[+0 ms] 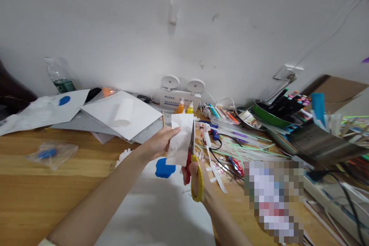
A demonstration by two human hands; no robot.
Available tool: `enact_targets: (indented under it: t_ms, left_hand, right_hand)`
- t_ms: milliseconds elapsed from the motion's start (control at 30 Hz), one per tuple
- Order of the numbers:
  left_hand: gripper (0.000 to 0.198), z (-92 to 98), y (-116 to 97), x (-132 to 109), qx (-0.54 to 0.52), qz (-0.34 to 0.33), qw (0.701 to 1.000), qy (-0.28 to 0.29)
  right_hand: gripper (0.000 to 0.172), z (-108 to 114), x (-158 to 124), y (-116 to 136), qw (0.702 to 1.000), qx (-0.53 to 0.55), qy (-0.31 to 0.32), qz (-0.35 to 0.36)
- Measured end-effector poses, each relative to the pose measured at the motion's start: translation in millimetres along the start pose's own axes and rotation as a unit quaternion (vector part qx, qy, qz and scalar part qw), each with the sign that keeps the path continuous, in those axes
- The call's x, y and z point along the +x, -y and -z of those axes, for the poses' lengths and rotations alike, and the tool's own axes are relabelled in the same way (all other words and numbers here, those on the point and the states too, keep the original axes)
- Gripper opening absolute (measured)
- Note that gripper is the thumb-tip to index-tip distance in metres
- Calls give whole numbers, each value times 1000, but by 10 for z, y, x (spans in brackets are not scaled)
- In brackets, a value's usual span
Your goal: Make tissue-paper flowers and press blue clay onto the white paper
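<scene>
My left hand (158, 143) pinches the left edge of a white strip of paper (179, 144), held upright above the table. In my right hand (198, 180) is a pair of scissors (197, 178) with one yellow and one red handle loop. Their blades point up along the right edge of the paper; whether they are cutting into it I cannot tell. Below both hands lies a large white sheet (161, 215), bearing a flat blue patch (165, 168).
Left, a clear bag (54, 154) with a blue lump lies on the wood. White boards (144, 113) and a bottle (59, 77) stand behind. To the right are a glue gun (206, 135), cables, a green bowl (261, 112) of markers and a power strip (331, 196). A blurred patch hides part.
</scene>
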State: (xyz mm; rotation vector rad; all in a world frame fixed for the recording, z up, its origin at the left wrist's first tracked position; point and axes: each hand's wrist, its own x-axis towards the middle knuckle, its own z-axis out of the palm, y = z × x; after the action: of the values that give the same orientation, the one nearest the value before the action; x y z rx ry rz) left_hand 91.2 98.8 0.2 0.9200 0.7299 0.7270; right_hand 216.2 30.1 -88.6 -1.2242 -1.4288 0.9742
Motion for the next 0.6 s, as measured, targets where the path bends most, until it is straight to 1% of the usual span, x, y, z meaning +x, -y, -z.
enact_targets:
  t_ms: [167,300,400,500,600]
  left_hand:
    - [17,-8,-4,-8,4,1,1000,-11]
    - [17,-24,-17,-10,-5,3,1000,-28]
    - [16,-8,-12,1,-23,0,999,-33]
    - [19,12,-3,14,-41,-14,999,-4]
    - [25,9,-5,21,-55,-44,997,9]
  right_hand:
    - [65,-22,-40,37,999,6,-17,-38]
    - [65,-39,-50,-17,996,43,-25,-72]
    - [64,-45,-37,-44,995,56,-32,-79]
    - [62,-40,-18,-7,994,69,-8,-86]
    - [62,-31,-8,74,992,95,48,-72]
